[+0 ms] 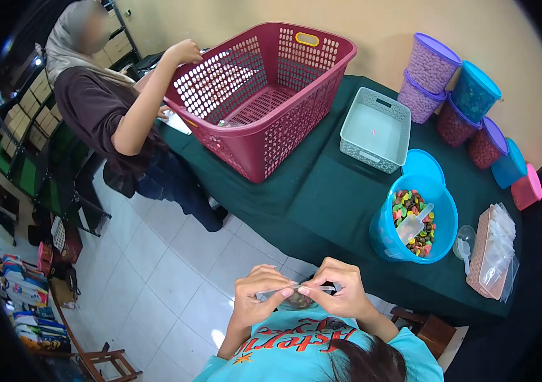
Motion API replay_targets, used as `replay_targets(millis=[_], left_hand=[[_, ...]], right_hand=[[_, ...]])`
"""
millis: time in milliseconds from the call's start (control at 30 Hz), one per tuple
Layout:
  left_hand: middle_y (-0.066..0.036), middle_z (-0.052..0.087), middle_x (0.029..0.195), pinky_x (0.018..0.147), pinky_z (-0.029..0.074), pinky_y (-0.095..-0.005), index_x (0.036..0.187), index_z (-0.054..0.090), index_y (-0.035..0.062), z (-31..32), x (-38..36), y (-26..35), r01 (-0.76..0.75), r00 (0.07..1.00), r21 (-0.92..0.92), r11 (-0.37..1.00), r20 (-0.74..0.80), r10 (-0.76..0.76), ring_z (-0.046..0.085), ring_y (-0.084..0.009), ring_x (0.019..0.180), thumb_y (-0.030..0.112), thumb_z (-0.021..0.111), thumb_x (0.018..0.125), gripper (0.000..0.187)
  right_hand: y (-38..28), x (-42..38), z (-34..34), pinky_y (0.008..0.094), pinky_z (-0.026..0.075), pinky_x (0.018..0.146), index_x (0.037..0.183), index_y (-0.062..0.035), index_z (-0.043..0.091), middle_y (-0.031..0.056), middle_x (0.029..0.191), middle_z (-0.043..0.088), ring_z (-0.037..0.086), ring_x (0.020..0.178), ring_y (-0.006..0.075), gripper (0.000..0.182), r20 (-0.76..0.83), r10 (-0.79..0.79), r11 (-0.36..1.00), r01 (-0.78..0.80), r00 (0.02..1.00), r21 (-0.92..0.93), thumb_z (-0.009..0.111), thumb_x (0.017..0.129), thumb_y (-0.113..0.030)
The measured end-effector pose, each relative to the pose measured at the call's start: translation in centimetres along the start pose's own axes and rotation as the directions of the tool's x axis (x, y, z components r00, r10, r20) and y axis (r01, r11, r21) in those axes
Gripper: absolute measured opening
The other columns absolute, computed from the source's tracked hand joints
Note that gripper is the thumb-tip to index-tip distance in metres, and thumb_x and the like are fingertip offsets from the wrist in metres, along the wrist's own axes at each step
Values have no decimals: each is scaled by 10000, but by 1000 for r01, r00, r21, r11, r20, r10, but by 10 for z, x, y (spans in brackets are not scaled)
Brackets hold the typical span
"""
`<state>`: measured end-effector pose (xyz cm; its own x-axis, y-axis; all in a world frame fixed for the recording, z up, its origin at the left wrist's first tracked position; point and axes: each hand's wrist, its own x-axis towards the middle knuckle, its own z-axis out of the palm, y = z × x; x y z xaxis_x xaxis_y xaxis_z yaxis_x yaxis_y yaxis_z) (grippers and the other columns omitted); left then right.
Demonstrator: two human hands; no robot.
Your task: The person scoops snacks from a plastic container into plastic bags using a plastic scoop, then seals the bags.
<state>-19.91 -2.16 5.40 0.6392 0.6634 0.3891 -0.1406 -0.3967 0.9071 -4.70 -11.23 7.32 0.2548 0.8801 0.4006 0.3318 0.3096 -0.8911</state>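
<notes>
My left hand (259, 294) and my right hand (334, 286) pinch the top edge of a small clear plastic bag (297, 300) in front of my chest. Small dark pieces show inside the bag, partly hidden by my fingers. Beyond my right hand, on the green-covered table, stands a blue bucket (380, 224) of colourful candies with a clear scoop (413, 226) in it. A clear measuring spoon (465, 245) lies beside the bucket, next to a pink basket (479, 280) of clear plastic bags.
A large maroon basket (296, 121) stands on the table (312, 204), near a grey-green tray (373, 159). Stacked lidded tubs (433, 63) line the wall. A person (102, 114) stands at the left, one hand at the maroon basket.
</notes>
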Motion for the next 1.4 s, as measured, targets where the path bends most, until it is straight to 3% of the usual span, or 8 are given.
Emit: replay_targets(millis=[833, 1000, 1033, 1167, 1200, 1333, 1367, 1400], left_hand=[[-9, 638, 673, 778, 350, -367, 661, 650, 94, 19, 136, -21, -114, 975, -89, 990, 181, 129, 578, -127, 679, 62, 702, 598, 88], [-40, 621, 630, 581, 399, -254, 646, 642, 77, 10, 146, -24, -97, 977, -58, 994, 186, 106, 546, -108, 528, 47, 708, 592, 91], [-51, 595, 579, 413, 331, -189, 605, 625, 60, 10, 150, -15, -20, 992, -87, 996, 123, 31, 521, -80, 492, 44, 714, 591, 91], [-114, 583, 858, 348, 284, -180, 918, 580, 44, -33, 174, -30, -481, 833, -175, 859, -398, 385, 453, -67, 450, 58, 589, 764, 155], [-130, 553, 943, 368, 300, -174, 979, 542, 36, -49, 179, -31, -525, 782, -189, 830, -492, 382, 444, -71, 465, 72, 533, 807, 176], [-169, 485, 1110, 500, 420, -161, 1070, 467, -9, -57, 212, -26, -548, 625, -263, 794, -760, 179, 548, -118, 647, 110, 418, 883, 227], [-164, 384, 1249, 795, 476, -253, 1204, 348, -45, -60, 218, -32, -521, 746, -316, 793, -619, 244, 535, -215, 976, 145, 394, 890, 370], [-169, 332, 1285, 853, 439, -291, 1236, 302, -44, -56, 226, -26, -442, 816, -312, 841, -529, 233, 474, -266, 1053, 164, 396, 884, 419]], right_hand=[[29, 55, -102, 222, 384, 464, 685, -11, 639, 50, 590, 538, 501, 532, 114, 90, -223, -20, 1000, 19, 975, -10, 690, 616, 16], [30, 67, -101, 222, 391, 467, 701, -16, 641, 53, 597, 540, 503, 529, 119, 98, -220, -13, 999, 3, 975, -43, 688, 621, 14], [29, 71, -100, 222, 393, 465, 701, -18, 641, 53, 603, 541, 505, 529, 121, 95, -234, -20, 998, 6, 972, -62, 687, 624, 14], [24, 81, -110, 262, 416, 613, 816, -13, 558, 76, 730, 545, 515, 681, 162, 193, -353, -80, 978, 5, 932, -207, 646, 644, -20], [27, 74, -108, 278, 404, 674, 865, -9, 509, 81, 753, 533, 502, 731, 167, 236, -466, 33, 999, -47, 884, -19, 607, 651, -19], [35, 62, -104, 258, 406, 655, 870, 9, 515, 80, 740, 529, 505, 693, 146, 214, -596, 44, 998, -67, 802, -18, 588, 670, -8], [38, 61, -99, 257, 411, 645, 875, 8, 520, 84, 747, 532, 513, 679, 148, 210, -593, 56, 989, -128, 803, -80, 588, 677, -10], [39, 61, -96, 256, 416, 634, 879, 8, 526, 88, 753, 536, 520, 666, 151, 206, -591, 67, 972, -186, 804, -143, 588, 684, -12]])
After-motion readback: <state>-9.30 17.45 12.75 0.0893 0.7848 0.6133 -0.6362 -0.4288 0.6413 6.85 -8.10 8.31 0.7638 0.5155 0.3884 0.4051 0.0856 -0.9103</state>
